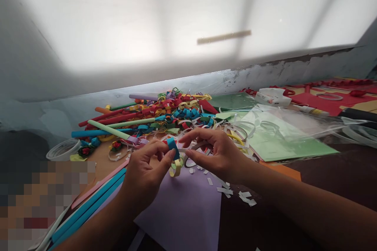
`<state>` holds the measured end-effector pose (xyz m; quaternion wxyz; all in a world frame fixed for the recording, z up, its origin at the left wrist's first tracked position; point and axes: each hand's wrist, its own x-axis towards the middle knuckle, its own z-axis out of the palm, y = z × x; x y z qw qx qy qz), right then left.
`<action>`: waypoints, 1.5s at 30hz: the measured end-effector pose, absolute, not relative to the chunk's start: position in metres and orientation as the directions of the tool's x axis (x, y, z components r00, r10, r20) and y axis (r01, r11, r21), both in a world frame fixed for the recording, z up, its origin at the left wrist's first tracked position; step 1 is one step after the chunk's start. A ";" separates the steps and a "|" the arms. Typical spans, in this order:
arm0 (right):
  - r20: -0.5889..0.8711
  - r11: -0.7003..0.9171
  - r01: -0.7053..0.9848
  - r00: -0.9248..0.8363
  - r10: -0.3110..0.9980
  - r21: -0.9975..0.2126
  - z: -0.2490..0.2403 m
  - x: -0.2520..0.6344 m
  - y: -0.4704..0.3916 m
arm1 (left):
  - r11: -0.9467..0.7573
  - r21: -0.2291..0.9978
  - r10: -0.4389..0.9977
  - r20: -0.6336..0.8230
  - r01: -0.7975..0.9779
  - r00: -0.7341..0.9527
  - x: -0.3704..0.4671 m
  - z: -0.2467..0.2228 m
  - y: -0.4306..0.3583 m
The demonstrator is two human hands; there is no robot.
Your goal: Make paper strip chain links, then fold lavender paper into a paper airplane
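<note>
Blue paper (173,148) is pinched between the thumb and forefinger of the left hand (147,170), its fingers closed on it above the purple sheet (188,208). A yellow paper loop (176,169) hangs just below. The right hand (219,155) is just beside it, thumb and forefinger narrowly apart at the tips; a pale strip (182,150) runs between the two hands, though whether the right fingers grip it I cannot tell.

White scraps (225,191) lie on the purple sheet's right edge and on the dark counter (244,229) beside it. Behind the hands, a heap of multicoloured paper chains (182,113) sits among coloured paper tubes (110,119). To the right, clear plastic (291,123) overlaps a light green sheet (306,147), with part of an orange sheet (282,170) showing nearer the right forearm. To the left are long blue strips (91,204), a pink strip (100,184) and, farther back, a round whitish object (63,150) near a red paper flower (85,150).
</note>
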<state>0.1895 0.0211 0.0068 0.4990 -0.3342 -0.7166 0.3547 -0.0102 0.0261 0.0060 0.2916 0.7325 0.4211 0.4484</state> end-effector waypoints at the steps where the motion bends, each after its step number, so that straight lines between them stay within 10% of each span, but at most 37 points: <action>1: 0.482 0.529 0.118 -0.284 0.829 -0.840 0.007 0.190 0.021 | -0.473 0.809 0.879 0.410 0.348 0.243 -0.010 0.006 0.026; 14: 0.585 0.640 0.265 -0.261 0.768 -0.721 0.001 0.188 0.025 | -0.482 0.833 0.864 0.400 0.273 0.305 -0.009 0.006 0.023; 24: 0.838 0.702 0.708 -0.427 0.340 0.077 -0.003 0.180 0.020 | -0.258 0.953 0.952 0.223 0.161 0.209 -0.003 0.002 0.022; 30: 0.818 0.630 0.704 -0.545 0.184 0.327 0.007 0.178 0.004 | -0.116 0.990 0.985 0.125 -0.080 0.118 -0.005 0.006 0.029; 33: 0.853 0.738 0.651 -0.476 0.212 0.180 0.010 0.184 0.002 | -0.135 0.983 0.988 0.143 -0.121 0.064 -0.007 0.012 0.036; 38: 0.701 0.693 0.569 -0.263 0.663 -0.443 0.013 0.200 0.015 | -0.143 0.988 0.979 0.150 -0.060 0.138 -0.010 0.007 0.045; 45: 0.496 0.589 0.393 -0.318 0.808 -0.707 0.006 0.202 0.027 | -0.077 0.992 0.973 0.097 -0.102 0.209 -0.009 0.008 0.044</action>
